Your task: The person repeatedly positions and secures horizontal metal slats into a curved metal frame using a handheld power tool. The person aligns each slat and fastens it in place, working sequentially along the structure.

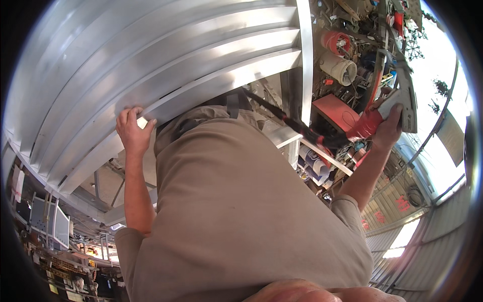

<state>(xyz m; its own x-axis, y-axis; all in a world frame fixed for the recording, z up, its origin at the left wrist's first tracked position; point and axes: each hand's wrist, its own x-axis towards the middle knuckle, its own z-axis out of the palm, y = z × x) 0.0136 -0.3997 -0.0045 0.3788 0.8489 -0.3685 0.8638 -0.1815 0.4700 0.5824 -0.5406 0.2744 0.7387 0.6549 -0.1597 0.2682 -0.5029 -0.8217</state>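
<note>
A large slatted panel of silvery metal (211,63) spreads in front of me, from the far left to an upright metal strip. My left hand (135,130) lies on its nearest slat, fingers curled over the edge and thumb apart from them. Raised at the right, my right hand (388,128) grips a grey hand-held power tool (388,104) with a long flat plate on its outer side. The tool's exact kind is unclear. A red section (366,126) joins it to a black cable or hose (282,116) with red bands, which runs back toward my waist.
Beyond the panel's right edge stand a red bucket (336,42), a whitish bucket (339,68) and a red box (338,115) among cluttered tools. Bluish-white rolls (314,163) lie lower. At the lower left is a grey cabinet-like unit (49,221). Corrugated walls (427,256) rise at right.
</note>
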